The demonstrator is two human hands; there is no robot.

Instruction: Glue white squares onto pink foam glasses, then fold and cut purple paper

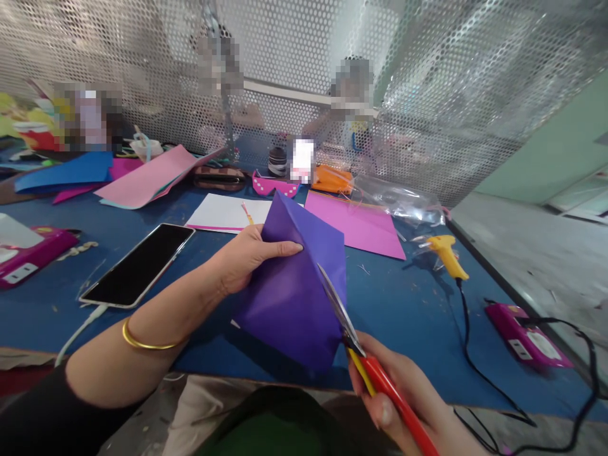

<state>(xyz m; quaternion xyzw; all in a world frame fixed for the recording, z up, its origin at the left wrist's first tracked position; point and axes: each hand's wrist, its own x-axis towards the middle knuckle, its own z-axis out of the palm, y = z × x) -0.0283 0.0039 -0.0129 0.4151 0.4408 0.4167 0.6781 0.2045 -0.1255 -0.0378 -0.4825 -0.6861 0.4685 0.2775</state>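
A sheet of purple paper (289,297), bent along a ridge, is held up over the blue table in front of me. My left hand (251,253) grips its left side, thumb on top and the other fingers hidden behind. In my right hand (394,386) are scissors (380,373) with red and yellow handles. Their blades lie along the paper's ridge at its right part, pointing up and away; I cannot tell how far the blades are apart. A magenta paper sheet (356,221) and a white sheet (223,212) lie behind the purple one.
A phone (142,263) with a charging cable lies left. At right are a yellow glue gun (444,253) with a black cord and a magenta power strip (527,335). Pink glasses (275,185), a plastic bag (399,199) and coloured sheets (147,177) lie near the perforated metal screen (294,63).
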